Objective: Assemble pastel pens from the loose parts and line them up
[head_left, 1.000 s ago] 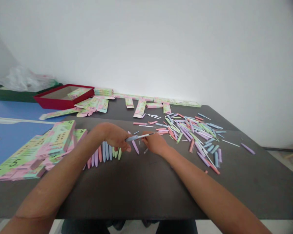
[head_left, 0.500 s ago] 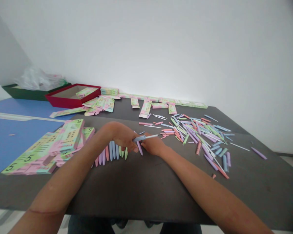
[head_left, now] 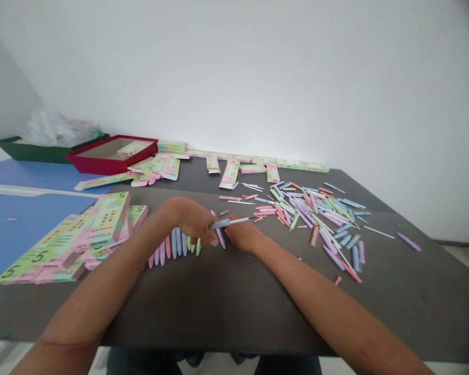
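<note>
My left hand [head_left: 195,221] is closed on a blue-grey pen barrel [head_left: 218,224] with a white refill [head_left: 240,220] sticking out to the right. That refill passes above my right hand [head_left: 244,234], which rests low at the table with its fingers drawn together. Whatever those fingertips hold, if anything, is hidden. Between the two hands lies a purple pen piece [head_left: 221,237]. Under and beside my left wrist, a row of pen pieces [head_left: 174,244] in pink, purple, blue and green lies side by side, partly covered by the hand and forearm.
Loose pen parts and refills [head_left: 303,208] are heaped on the dark table [head_left: 226,307] to the right. Printed pen boxes [head_left: 105,221] are piled at the left, with more cartons [head_left: 230,173] along the wall. A red tray [head_left: 97,165] and a green tray [head_left: 42,153] stand behind.
The view shifts slightly. My right hand has come closer to the purple pen piece and covers small bits that showed beside it. My left hand keeps hold of the pen barrel.
</note>
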Action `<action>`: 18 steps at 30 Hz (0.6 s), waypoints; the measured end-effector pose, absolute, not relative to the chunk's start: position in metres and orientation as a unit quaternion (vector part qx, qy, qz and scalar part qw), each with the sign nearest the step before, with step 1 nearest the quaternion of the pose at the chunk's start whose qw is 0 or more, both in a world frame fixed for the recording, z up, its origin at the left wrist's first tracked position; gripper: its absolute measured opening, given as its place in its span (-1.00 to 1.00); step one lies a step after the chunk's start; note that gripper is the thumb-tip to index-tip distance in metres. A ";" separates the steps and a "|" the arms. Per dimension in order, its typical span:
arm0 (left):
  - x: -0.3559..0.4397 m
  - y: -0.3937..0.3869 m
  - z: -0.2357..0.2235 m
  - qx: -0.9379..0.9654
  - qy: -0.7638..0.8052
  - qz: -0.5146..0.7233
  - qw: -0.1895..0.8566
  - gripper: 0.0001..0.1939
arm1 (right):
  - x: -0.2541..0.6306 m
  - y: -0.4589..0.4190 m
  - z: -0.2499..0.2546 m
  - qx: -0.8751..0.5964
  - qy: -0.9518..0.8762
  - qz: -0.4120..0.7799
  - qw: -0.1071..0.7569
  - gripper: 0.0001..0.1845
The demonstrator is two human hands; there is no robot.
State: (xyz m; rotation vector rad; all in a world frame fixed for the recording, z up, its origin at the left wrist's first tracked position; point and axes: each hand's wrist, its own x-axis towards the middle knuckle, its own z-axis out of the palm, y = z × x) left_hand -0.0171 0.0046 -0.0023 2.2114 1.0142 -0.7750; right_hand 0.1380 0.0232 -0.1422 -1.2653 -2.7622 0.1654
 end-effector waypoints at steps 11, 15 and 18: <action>-0.016 0.006 -0.006 0.826 0.381 -0.298 0.291 -0.68 | 0.153 0.013 -0.127 -0.468 -0.884 0.012 0.003 -0.72; -0.014 0.005 -0.007 0.822 0.378 -0.301 0.301 -0.69 | 0.145 0.022 -0.121 -0.460 -0.885 0.048 -0.051 -0.75; -0.014 0.005 -0.008 0.824 0.375 -0.302 0.298 -0.70 | 0.140 0.031 -0.117 -0.456 -0.884 0.079 -0.068 -0.86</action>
